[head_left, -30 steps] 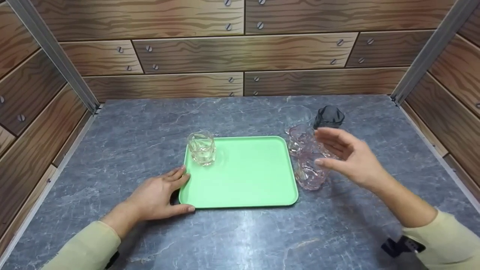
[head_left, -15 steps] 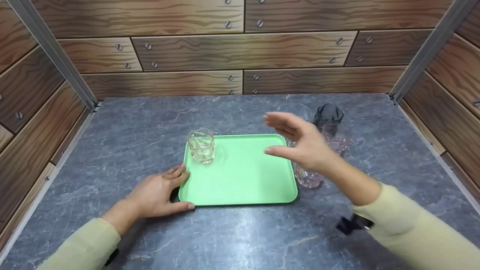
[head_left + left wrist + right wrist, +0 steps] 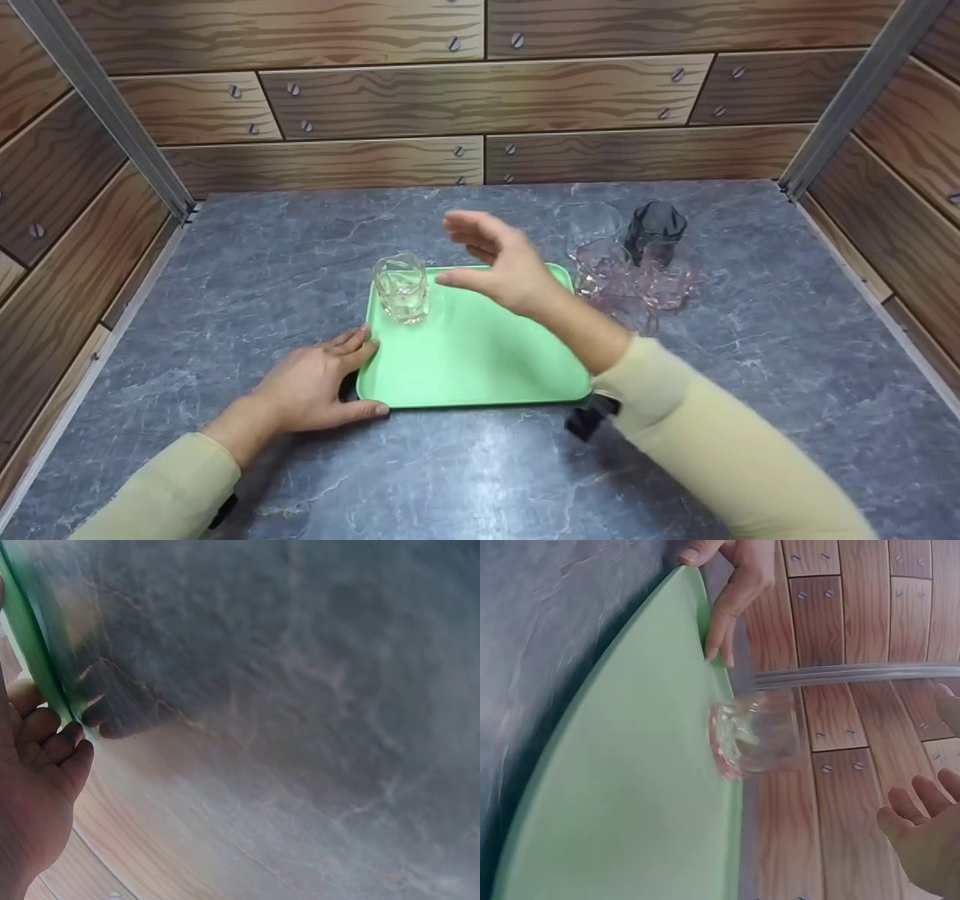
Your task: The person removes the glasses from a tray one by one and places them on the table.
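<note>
My left hand (image 3: 311, 386) grips the near left corner of a light green tray (image 3: 465, 375), thumb at the front edge and fingers along the left rim. In the left wrist view its fingertips (image 3: 75, 757) meet the tray's edge. A clear drinking glass (image 3: 403, 289) stands upright in the tray's far left corner. Above the tray's far half, my right hand (image 3: 502, 262) hangs with fingers and thumb spread, holding nothing, just right of that glass. The right wrist view shows the glass (image 3: 754, 735) between the tray's rim and this hand.
Right of the tray stand three pink glasses (image 3: 669, 283), close together, one partly behind my right forearm. A dark glass (image 3: 657, 229) and a faint clear glass (image 3: 595, 221) stand behind them. Wood-patterned walls enclose the grey marbled table (image 3: 300, 232) at the back and sides.
My right hand has moved left, from beside the pink glasses to over the tray near the clear glass, fingers still spread. The left hand, tray and glass have stayed in place.
</note>
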Demonstrator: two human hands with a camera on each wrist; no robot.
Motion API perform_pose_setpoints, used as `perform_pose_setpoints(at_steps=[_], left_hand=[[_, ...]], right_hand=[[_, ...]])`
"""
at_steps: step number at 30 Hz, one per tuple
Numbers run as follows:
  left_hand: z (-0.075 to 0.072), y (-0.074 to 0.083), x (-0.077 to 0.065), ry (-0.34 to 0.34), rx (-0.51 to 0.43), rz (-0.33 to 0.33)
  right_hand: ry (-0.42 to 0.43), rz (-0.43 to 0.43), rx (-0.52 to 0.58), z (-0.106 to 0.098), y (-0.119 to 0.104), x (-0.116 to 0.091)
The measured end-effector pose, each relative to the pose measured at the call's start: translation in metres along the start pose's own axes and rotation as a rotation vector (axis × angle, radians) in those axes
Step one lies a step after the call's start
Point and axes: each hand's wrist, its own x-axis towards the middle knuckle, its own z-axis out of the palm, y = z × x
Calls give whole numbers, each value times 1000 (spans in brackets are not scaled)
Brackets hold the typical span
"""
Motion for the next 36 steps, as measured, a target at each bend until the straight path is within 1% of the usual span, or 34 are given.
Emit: perform_pose_setpoints(at_steps=[8,14,18,22,29,36], left_hand=[[0,0,0,14,13,6],[2,0,0,24,15,5],[2,-1,0,32,14,11],[2,-1,0,39,15,18],[2,-1,1,52,23,27],[3,0,0,52,16,21]], right_hand=[[-37,102,29,29,31,17],[-56,161,56,46,46,25],[-75,198,65,53,54,28],[-89,230,43,59,60,31],[-96,251,-30,67,67,37],[-93,256,-49,70,69,39]])
